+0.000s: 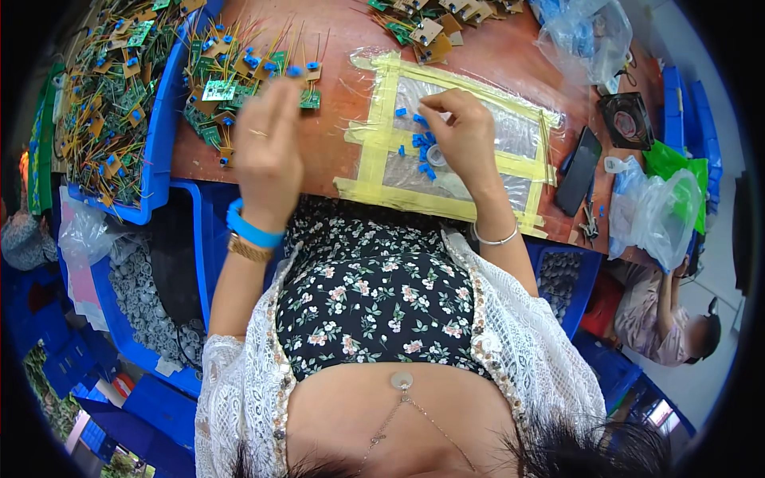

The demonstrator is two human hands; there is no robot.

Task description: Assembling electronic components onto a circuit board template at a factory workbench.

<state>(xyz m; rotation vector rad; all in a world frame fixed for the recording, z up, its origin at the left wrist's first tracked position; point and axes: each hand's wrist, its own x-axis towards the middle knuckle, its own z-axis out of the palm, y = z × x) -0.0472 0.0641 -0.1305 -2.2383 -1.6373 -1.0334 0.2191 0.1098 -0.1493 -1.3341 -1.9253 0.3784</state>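
the landmark here is the clear plastic sheet (466, 147) taped down to the desk (335, 119) with strips of yellow tape (374, 135), which keeps it flat and gives a smooth patch where tiny parts stay visible. on its near-left part lies a scatter of small blue components (422, 147), loose but gathered close, likely so single pieces can be picked out quickly. the right hand (458, 131) hovers right over that scatter, fingers curled and pinched together at the tips; whether a blue piece sits between them i cannot tell. the left hand (267, 139) is raised to the left of the sheet, blurred, fingers fairly straight and close together; what it holds, if anything, i cannot tell. just beyond it, also left of the sheet, lies a heap of small green circuit boards (231, 84) with yellow leads and blue parts fitted, and further left a blue bin (159, 127) holds many more. right of the sheet lie a black phone (579, 169) and crumpled clear bags (653, 211).
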